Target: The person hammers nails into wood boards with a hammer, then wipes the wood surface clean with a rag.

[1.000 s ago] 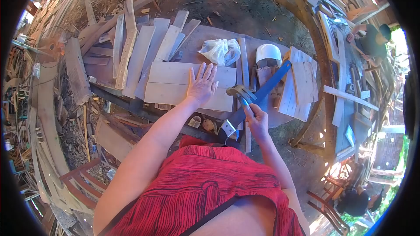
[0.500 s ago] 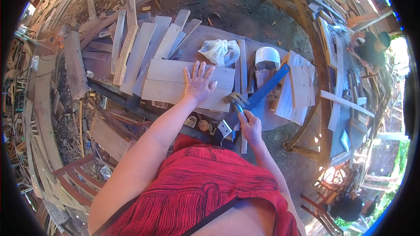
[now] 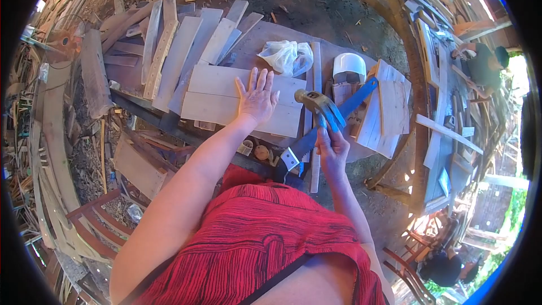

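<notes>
My left hand [image 3: 257, 103] lies flat with its fingers spread on a pale panel of joined wooden boards [image 3: 210, 101]. My right hand [image 3: 332, 151] grips a claw hammer [image 3: 319, 105] by its blue handle. The hammer's head is raised beyond the panel's right end, its face turned left and its claw to the right. Under and beside the hammer lies a handsaw [image 3: 359, 99] with a blue blade, its dark handle near my waist. A long narrow wood strip [image 3: 316, 68] runs along the panel's right side.
A white plastic bag [image 3: 287, 57] and a white rounded container [image 3: 349, 68] sit behind the panel. Loose planks [image 3: 178, 62] spread to the left, and a plank stack [image 3: 384, 107] stands right. At far right, a person [image 3: 485, 68] is beside another wood-covered bench.
My right hand has lifted the hammer up off the panel's right edge and slightly to the right. My left hand stays flat on the panel.
</notes>
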A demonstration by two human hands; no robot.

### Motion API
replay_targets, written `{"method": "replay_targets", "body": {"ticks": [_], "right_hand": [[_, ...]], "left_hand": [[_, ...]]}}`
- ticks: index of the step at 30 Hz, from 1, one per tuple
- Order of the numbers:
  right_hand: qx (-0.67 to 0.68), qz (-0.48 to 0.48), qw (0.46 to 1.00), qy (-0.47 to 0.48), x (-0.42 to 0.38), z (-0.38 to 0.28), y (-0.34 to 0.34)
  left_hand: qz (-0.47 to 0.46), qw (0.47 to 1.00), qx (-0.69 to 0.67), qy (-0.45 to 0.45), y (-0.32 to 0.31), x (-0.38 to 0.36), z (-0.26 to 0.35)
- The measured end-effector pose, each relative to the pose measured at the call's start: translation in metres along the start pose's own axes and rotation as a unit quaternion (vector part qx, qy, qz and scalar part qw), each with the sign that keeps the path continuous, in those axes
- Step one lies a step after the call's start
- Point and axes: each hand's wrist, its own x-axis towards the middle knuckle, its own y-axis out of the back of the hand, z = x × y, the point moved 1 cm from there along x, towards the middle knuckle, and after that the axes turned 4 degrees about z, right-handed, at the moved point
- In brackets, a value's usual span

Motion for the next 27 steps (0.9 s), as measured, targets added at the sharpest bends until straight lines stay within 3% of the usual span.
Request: {"method": "replay_targets", "body": {"ticks": [2,4,9,12,13,15,16,17,19,20,25,27], "right_hand": [[-0.001,0.001,1.0,0.021,0.003,0.011,-0.005],[-0.268,-0.012,0.962,0.054,0.008,0.034,-0.01],[-0.251,-0.033,0.966,-0.045,0.021,0.029,-0.005],[-0.066,-0.029,0.996,-0.059,0.015,0.001,-0.001],[-0.066,-0.03,0.996,-0.06,0.012,-0.007,-0.001],[-0.004,0.003,0.998,0.058,0.008,-0.018,-0.002],[0.009,-0.002,0.999,0.053,0.005,-0.014,-0.001],[0.009,-0.003,0.999,0.053,0.006,-0.003,-0.002],[-0.184,-0.009,0.978,0.092,0.009,0.025,-0.007],[-0.36,-0.034,0.929,0.083,0.015,0.035,-0.008],[-0.333,-0.067,0.94,0.043,0.025,0.014,-0.009],[-0.232,-0.041,0.972,0.024,0.019,0.011,-0.005]], "left_hand": [[-0.001,1.0,-0.003,0.004,-0.001,0.0,-0.001],[-0.008,1.0,-0.003,0.006,-0.004,0.001,-0.004],[0.006,1.0,-0.013,0.0,-0.005,0.002,-0.003],[-0.007,1.0,-0.01,0.004,-0.003,0.0,-0.001],[-0.013,1.0,-0.01,0.005,-0.001,0.0,-0.001],[-0.018,1.0,-0.008,0.006,0.0,0.002,-0.001],[-0.017,1.0,-0.007,0.005,0.0,0.001,-0.001],[-0.016,1.0,-0.006,0.005,0.0,0.001,-0.001],[-0.014,1.0,-0.015,0.006,-0.003,0.002,-0.003],[-0.013,1.0,-0.022,0.005,-0.005,0.002,-0.003],[-0.002,1.0,-0.021,0.0,-0.005,0.003,-0.005],[-0.007,1.0,-0.021,0.004,-0.004,0.001,-0.005]]}}
